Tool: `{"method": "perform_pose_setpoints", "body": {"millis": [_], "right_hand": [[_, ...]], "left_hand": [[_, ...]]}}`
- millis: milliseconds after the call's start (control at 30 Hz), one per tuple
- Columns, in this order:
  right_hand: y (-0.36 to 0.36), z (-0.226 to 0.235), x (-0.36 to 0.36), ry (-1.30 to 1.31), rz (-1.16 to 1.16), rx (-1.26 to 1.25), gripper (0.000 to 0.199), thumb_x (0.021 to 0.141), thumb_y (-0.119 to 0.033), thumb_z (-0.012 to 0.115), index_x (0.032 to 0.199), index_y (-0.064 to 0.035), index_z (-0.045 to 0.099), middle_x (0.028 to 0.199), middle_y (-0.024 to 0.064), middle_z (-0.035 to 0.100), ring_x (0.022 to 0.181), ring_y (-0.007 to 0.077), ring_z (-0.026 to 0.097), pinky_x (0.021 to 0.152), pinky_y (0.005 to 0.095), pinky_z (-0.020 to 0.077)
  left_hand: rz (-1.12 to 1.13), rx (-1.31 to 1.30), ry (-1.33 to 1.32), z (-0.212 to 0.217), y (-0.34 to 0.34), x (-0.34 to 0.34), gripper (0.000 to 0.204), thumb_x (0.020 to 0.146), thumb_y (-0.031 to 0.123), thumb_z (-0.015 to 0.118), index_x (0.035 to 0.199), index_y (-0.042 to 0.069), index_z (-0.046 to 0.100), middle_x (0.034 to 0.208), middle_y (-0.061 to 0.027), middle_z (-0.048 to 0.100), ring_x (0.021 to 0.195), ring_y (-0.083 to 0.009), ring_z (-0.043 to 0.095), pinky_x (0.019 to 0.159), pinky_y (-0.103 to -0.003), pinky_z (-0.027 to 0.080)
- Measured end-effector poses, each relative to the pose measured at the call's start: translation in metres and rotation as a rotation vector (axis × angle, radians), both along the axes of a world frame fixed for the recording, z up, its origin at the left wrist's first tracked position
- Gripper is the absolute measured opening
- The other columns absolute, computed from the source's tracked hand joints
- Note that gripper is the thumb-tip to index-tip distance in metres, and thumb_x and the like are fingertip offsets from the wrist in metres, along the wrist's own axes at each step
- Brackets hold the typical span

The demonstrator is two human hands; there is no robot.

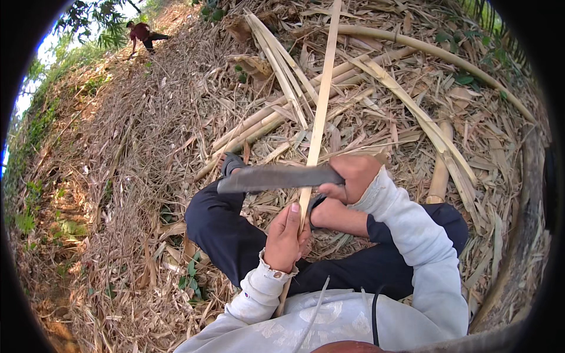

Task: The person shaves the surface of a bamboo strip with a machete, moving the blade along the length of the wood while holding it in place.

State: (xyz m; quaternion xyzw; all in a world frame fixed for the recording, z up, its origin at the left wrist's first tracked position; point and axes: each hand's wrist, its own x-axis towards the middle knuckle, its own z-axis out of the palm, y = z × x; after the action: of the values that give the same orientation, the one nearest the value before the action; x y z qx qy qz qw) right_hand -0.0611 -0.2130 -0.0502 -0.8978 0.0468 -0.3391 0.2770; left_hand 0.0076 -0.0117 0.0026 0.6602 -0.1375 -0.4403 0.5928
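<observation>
Left hand (286, 238): clenched on the bamboo strip (321, 106), thumb up.
Right hand (353, 176): grasping the machete (273, 177), blade toward nine o'clock.
Advice: shave away from the thumb, I'd judge.

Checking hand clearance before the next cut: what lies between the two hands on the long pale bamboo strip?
In the head view, only a short bare stretch of the bamboo strip separates the left hand from the right hand gripping the broad grey knife blade.

Split bamboo stalks (376, 76), distant person (141, 32)
</observation>
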Motion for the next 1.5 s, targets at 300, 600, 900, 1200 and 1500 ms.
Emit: {"method": "perform_pose_setpoints", "body": {"millis": [300,600,900,1200,1500], "right_hand": [[-0.097,-0.039,-0.015,0.072,-0.344,0.352,0.067,0.090,-0.066,0.046,0.066,-0.0041,0.055,0.054,0.0153,0.050,0.054,0.0348,0.056,0.050,0.0409,0.0423],[-0.117,-0.044,-0.014,-0.090,-0.485,0.390,0.069,0.094,-0.063,0.043,0.062,-0.0028,0.052,0.050,0.0106,0.043,0.047,0.0214,0.042,0.049,0.0352,0.0363],[-0.087,-0.014,-0.027,-0.242,-0.211,0.119,0.062,0.094,-0.057,0.047,0.065,-0.0019,0.048,0.053,0.0130,0.043,0.048,0.0301,0.045,0.050,0.0378,0.0381],[-0.024,-0.023,-0.009,-0.061,0.142,0.559,0.057,0.092,-0.056,0.053,0.071,-0.0023,0.054,0.052,0.0076,0.042,0.047,0.0202,0.042,0.048,0.0334,0.0378],[0.026,-0.020,0.002,0.021,0.035,0.933,0.042,0.085,-0.039,0.072,0.067,-0.0051,0.055,0.052,-0.0046,0.042,0.050,0.0054,0.038,0.048,0.0255,0.0337]], "left_hand": [[-0.039,0.065,-0.050,-0.001,0.003,-0.013,0.036,0.106,0.034,0.032,0.088,0.006,0.047,0.052,0.0018,0.036,0.034,-0.0063,0.029,0.031,-0.021,0.028],[-0.134,0.048,-0.192,-0.001,0.006,-0.025,0.036,0.106,0.034,0.033,0.085,0.007,0.046,0.053,0.0018,0.038,0.036,-0.0048,0.032,0.034,-0.021,0.026],[-0.180,0.063,-0.256,-0.003,-0.003,-0.038,0.037,0.105,0.035,0.034,0.088,0.006,0.048,0.055,0.0025,0.040,0.039,-0.0039,0.030,0.037,-0.020,0.026],[-0.220,-0.140,0.487,0.011,-0.011,0.028,0.040,0.104,0.044,0.027,0.089,0.009,0.041,0.054,0.0030,0.032,0.030,-0.0065,0.026,0.028,-0.021,0.025],[-0.221,-0.230,0.356,0.031,-0.039,0.086,0.035,0.103,0.044,0.037,0.096,0.010,0.045,0.055,0.0045,0.031,0.031,-0.0044,0.025,0.028,-0.020,0.023]]}}
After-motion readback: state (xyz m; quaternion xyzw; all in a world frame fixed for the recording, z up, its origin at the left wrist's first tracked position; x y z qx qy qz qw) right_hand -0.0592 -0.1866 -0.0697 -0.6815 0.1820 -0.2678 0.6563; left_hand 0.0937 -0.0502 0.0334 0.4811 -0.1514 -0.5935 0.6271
